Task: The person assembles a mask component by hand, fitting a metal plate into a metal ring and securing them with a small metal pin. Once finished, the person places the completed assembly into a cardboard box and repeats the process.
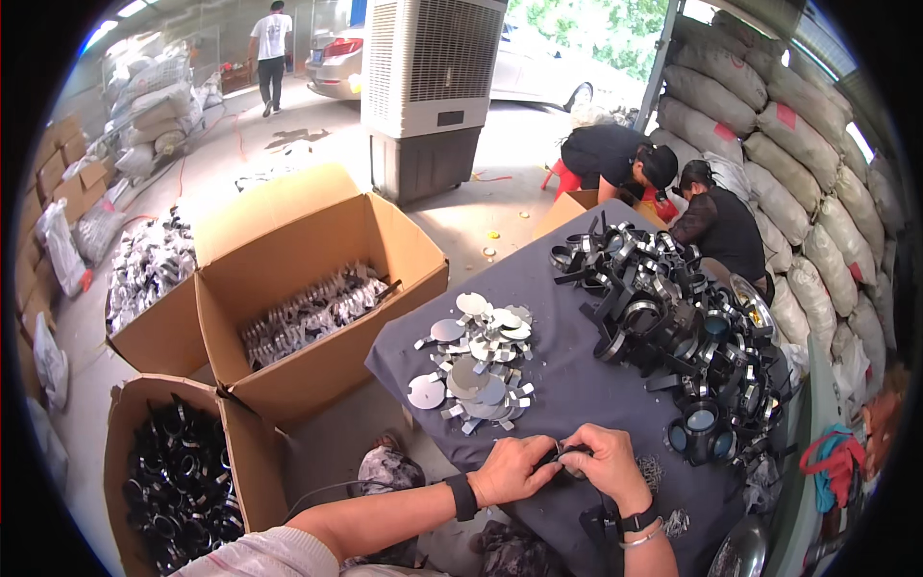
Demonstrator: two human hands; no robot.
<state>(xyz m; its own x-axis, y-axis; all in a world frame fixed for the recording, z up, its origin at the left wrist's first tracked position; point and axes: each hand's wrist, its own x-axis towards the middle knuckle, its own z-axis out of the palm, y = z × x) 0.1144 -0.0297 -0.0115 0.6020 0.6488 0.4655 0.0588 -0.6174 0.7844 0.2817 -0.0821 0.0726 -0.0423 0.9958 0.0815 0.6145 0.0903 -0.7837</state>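
At the near edge of the grey cloth-covered table [558,337], my left hand [511,469] and my right hand [608,464] meet with fingertips pinched together. Between them is a small black part [575,449], mostly covered by my fingers, so its exact kind is hidden. Beyond my left hand lies a pile of round silvery metal discs with tabs [469,377]. A large heap of black ring-shaped fittings with metal bands and some glassy lenses [687,332] spreads over the table's right side. Beside my right wrist are small metal pins or screws [676,522].
Open cardboard boxes stand to the left; one [413,274] holds silvery parts, another [120,452] black rings. A tall air cooler [428,96] stands behind. Two people [721,216] bend over a carton past the table; another [272,48] is farther back. Stacked sacks [788,163] line the right.
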